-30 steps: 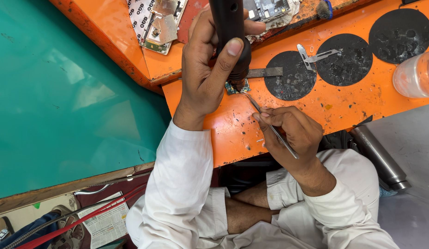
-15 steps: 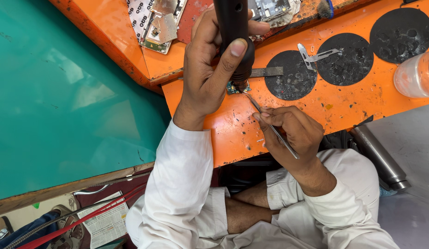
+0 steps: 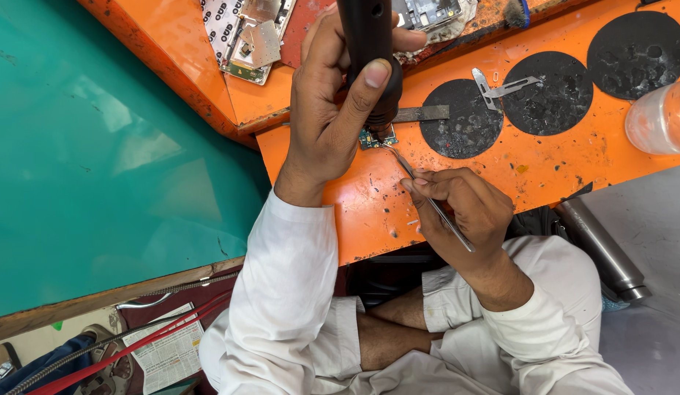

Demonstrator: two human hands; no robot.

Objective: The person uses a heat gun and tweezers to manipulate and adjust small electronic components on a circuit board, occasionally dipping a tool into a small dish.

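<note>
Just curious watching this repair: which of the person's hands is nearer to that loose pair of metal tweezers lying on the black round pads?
Right. The right hand sits below the loose tweezers, holding a thin metal tool. The left hand is farther to their left, gripping a black handheld tool.

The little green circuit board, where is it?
In the head view, the little green circuit board lies on the orange bench, under the black tool, touching the tweezers.

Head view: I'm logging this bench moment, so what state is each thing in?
Left hand: gripping black tool handle, upright.
Right hand: pinching tweezers, tips at small circuit board.
Small circuit board: flat on orange bench.
Clear bottle: lying sideways.
</note>
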